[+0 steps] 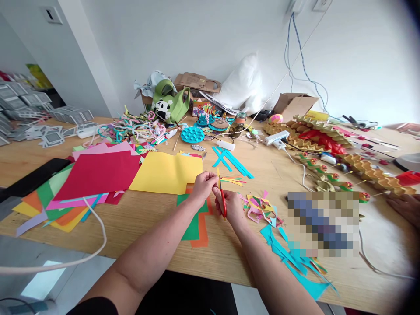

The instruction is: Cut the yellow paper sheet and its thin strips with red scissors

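My left hand pinches a narrow yellow paper strip, whose end sticks up past the fingertips. Close beside it, my right hand grips red-handled scissors with the blades pointing up at the strip. Under the hands lie a green paper piece and an orange paper piece, partly covered by my left forearm. A large yellow sheet lies to the left of my left hand. Thin coloured strips rest just beyond my right hand.
Red sheets top a coloured paper stack at left. Blue strips lie ahead; paper scraps and blue offcuts lie right. A white cable crosses the left edge. Another person's hand rests at far right.
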The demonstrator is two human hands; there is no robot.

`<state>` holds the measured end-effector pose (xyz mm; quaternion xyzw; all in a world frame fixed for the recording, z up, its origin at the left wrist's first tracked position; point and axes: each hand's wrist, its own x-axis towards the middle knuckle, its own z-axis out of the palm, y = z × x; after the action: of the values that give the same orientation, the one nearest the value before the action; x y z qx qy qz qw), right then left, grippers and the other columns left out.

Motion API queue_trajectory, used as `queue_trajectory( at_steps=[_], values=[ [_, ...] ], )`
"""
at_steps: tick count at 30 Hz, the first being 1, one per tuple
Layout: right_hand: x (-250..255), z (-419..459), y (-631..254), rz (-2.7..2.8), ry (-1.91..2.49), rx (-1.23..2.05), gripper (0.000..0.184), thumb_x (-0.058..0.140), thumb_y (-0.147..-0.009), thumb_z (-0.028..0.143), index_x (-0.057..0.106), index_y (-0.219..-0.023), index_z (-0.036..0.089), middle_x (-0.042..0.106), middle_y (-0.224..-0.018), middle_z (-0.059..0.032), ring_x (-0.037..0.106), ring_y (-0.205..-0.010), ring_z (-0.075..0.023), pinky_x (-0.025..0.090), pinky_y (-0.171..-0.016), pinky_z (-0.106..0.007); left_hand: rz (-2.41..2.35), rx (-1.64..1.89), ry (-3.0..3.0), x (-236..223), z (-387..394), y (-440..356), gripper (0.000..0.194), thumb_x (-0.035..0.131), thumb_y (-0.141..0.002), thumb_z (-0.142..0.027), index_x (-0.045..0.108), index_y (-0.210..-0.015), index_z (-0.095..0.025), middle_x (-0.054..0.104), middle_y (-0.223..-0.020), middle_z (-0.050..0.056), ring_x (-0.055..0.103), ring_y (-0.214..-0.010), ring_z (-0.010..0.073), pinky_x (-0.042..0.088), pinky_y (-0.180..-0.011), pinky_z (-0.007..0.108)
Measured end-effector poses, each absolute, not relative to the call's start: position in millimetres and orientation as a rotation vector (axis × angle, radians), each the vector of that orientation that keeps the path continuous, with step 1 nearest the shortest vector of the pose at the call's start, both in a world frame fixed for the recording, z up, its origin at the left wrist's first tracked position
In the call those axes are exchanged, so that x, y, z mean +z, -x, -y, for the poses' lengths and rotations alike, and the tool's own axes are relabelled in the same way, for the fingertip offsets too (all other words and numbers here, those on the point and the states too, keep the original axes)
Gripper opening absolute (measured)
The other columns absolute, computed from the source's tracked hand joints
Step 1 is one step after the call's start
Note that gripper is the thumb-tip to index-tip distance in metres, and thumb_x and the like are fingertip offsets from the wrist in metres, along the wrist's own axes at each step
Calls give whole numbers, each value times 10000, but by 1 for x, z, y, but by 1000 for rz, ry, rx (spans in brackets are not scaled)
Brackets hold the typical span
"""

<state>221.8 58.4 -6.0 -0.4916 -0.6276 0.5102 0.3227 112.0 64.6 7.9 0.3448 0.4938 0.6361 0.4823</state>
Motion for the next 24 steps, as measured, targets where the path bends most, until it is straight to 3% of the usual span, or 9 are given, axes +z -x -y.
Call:
queue_trajectory(
  at_steps=[24],
  values=[
    [-4,-56,-223,1713,1252,1310,573,482,-730,697,457,-491,178,507,-356,-16,448,-271,-110,284,-282,-191,-1227,1564,-893,3,-67,-112,121,582,-652,-230,503,-581,-171,494,-516,-34,432,-501,91,329,-497,220]
  ],
)
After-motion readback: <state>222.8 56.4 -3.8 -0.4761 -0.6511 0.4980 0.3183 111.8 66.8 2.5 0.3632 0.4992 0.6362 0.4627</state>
